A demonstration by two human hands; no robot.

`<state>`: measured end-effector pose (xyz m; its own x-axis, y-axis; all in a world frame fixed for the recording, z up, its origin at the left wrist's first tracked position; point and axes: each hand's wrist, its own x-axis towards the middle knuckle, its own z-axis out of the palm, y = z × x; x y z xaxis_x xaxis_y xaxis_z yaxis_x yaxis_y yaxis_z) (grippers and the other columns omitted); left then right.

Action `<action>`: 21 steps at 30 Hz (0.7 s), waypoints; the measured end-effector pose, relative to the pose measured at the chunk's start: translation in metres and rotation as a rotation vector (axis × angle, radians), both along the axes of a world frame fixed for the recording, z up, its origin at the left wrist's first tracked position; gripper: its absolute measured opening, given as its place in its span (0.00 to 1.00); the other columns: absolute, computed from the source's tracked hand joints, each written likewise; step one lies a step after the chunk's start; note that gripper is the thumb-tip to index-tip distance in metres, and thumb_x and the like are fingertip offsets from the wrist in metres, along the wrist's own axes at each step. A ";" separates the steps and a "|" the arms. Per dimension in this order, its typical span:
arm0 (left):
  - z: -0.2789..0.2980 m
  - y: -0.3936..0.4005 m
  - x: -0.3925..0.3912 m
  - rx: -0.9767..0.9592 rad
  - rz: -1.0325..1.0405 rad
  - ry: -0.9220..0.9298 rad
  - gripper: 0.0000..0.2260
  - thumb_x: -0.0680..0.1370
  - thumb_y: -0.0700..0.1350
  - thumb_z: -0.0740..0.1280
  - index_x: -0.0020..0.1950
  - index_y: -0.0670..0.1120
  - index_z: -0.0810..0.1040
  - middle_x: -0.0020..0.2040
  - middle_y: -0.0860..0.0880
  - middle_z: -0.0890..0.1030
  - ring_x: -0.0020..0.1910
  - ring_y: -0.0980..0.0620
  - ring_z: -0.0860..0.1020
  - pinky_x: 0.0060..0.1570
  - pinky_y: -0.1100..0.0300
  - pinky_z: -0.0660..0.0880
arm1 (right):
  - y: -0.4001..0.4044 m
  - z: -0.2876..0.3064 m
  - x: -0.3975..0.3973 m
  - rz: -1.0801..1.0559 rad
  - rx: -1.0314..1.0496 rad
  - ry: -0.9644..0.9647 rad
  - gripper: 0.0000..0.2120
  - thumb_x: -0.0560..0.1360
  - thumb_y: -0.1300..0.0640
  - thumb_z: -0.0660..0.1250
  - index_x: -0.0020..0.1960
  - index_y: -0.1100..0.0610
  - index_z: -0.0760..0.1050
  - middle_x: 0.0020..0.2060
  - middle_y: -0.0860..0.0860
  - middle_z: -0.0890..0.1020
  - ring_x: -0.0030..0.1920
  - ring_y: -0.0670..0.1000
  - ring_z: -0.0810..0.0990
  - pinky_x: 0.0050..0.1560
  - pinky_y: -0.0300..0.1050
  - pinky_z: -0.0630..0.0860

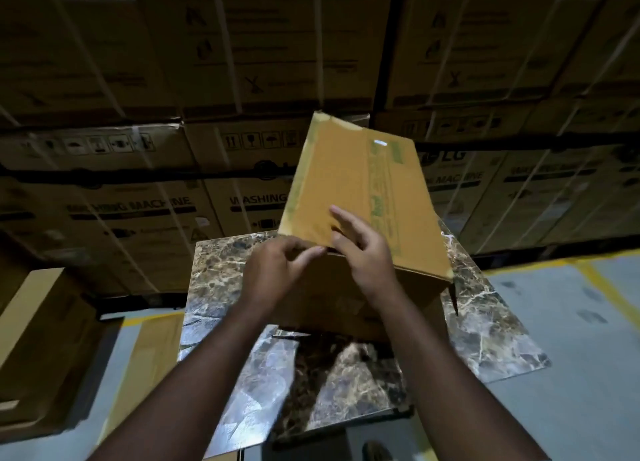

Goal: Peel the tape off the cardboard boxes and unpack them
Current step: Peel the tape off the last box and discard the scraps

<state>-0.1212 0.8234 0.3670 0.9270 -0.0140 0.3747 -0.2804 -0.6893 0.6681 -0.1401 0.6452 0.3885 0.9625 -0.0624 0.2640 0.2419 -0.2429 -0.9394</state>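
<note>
A brown cardboard box [349, 176] stands on a marble-patterned table [221, 273], its flaps sealed. A strip of clear tape with green print [382, 187] runs along the middle seam of the top, and more tape lines the left edge. My left hand [277, 270] is at the box's near edge, its thumb and fingers pinched together at the rim; whether they hold a tape end is too blurred to tell. My right hand [360, 242] rests on the box top with its fingers spread and straight.
A wall of large stacked washing-machine cartons [138, 201] rises right behind the table. A smaller cardboard box [41, 339] stands on the floor at the left. Grey floor with yellow lines [602, 287] lies to the right. A shoe [377, 452] shows below the table.
</note>
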 end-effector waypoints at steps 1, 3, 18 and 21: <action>0.002 0.006 0.005 0.038 0.002 0.060 0.16 0.72 0.64 0.75 0.51 0.55 0.87 0.47 0.57 0.87 0.46 0.57 0.83 0.45 0.55 0.81 | -0.010 -0.005 -0.012 -0.090 0.091 -0.072 0.16 0.81 0.61 0.68 0.67 0.50 0.81 0.64 0.41 0.81 0.67 0.42 0.78 0.66 0.46 0.77; 0.002 0.021 0.011 0.163 0.044 0.185 0.19 0.75 0.62 0.73 0.61 0.54 0.84 0.51 0.53 0.87 0.49 0.52 0.83 0.48 0.53 0.82 | -0.041 -0.024 -0.030 -0.465 0.107 -0.168 0.14 0.81 0.61 0.67 0.60 0.47 0.83 0.61 0.44 0.83 0.53 0.41 0.82 0.45 0.39 0.81; -0.028 -0.040 0.041 0.132 0.237 0.441 0.39 0.68 0.82 0.58 0.41 0.45 0.80 0.43 0.52 0.83 0.59 0.48 0.79 0.76 0.40 0.36 | -0.194 -0.130 -0.003 -0.440 1.519 0.514 0.14 0.77 0.51 0.62 0.59 0.55 0.78 0.48 0.55 0.87 0.46 0.51 0.76 0.42 0.42 0.70; -0.032 -0.029 0.042 0.050 0.231 0.420 0.36 0.69 0.79 0.62 0.39 0.45 0.80 0.40 0.51 0.83 0.56 0.52 0.77 0.76 0.42 0.34 | -0.194 -0.120 0.013 -0.455 1.568 0.458 0.13 0.84 0.53 0.57 0.60 0.56 0.79 0.58 0.56 0.85 0.56 0.55 0.81 0.59 0.50 0.78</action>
